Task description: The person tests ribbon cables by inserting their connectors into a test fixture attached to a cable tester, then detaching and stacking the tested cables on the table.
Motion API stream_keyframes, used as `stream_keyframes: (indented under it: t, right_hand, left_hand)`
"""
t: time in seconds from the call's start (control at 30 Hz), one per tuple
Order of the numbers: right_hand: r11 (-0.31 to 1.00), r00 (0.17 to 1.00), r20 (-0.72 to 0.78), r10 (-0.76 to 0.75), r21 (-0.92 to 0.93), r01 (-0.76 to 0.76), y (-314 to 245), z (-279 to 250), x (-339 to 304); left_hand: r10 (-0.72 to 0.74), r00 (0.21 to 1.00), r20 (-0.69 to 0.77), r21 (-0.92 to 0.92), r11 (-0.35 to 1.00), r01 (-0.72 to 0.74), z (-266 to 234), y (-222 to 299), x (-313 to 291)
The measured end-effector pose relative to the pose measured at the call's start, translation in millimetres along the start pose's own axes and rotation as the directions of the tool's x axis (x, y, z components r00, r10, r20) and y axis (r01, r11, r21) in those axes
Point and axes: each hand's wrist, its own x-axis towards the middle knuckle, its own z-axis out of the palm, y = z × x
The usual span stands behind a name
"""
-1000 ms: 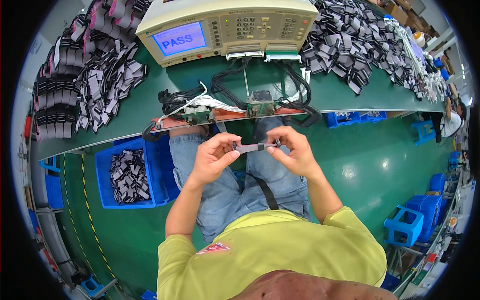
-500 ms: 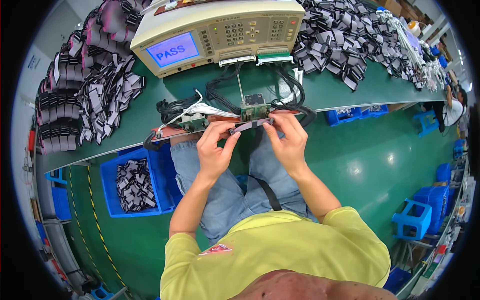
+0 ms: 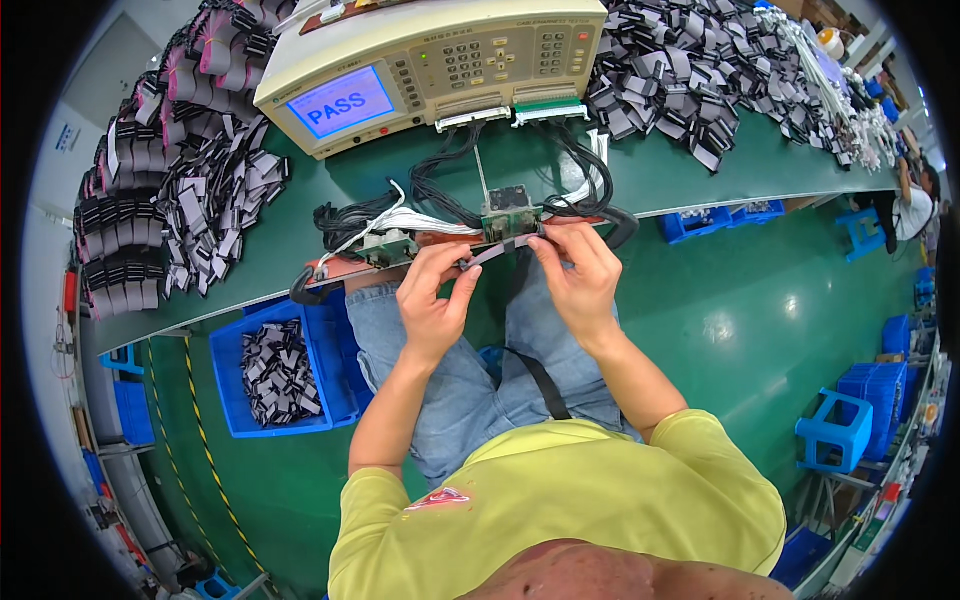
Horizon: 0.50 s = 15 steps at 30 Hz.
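Note:
Between my two hands a short grey ribbon cable [image 3: 500, 252] with black end connectors is stretched, bowed a little. My left hand [image 3: 432, 292] pinches its left end, and my right hand [image 3: 577, 275] pinches the other end by the fingertips. Just beyond the cable stands a test fixture with a green circuit board [image 3: 511, 222], at the bench's front edge. Whether the connectors touch the fixture cannot be made out. Black and white wire bundles [image 3: 440, 190] run from the fixture to the beige cable tester [image 3: 440, 70], whose screen is lit blue.
Piles of grey ribbon cables [image 3: 215, 205] lie on the green bench [image 3: 350, 165] at left, and another heap [image 3: 665, 80] at back right. A blue bin [image 3: 225, 385] of cables stands below left. Blue stools [image 3: 835, 430] are on the right; a person [image 3: 910, 215] sits far right.
The view has shifted slightly. Both hands keep their pinch on the ribbon cable, with hardly any movement relative to the fixture.

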Motion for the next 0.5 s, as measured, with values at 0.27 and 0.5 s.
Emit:
stream_keyframes:
  t: [0.27, 0.5]
  right_hand:
    - [1.000, 1.000, 0.019, -0.001, 0.001, 0.001, 3.5, 1.9, 2.6]
    - [0.997, 0.999, -0.037, 0.018, -0.072, -0.021, 2.3, 10.5, 4.5]
  left_hand:
    - [-0.011, 1.000, -0.001, 0.019, 1.000, 0.011, -1.1, -2.7, -1.6]
    - [-0.003, 1.000, -0.014, 0.036, 0.999, 0.003, 2.6, -3.4, 1.9]
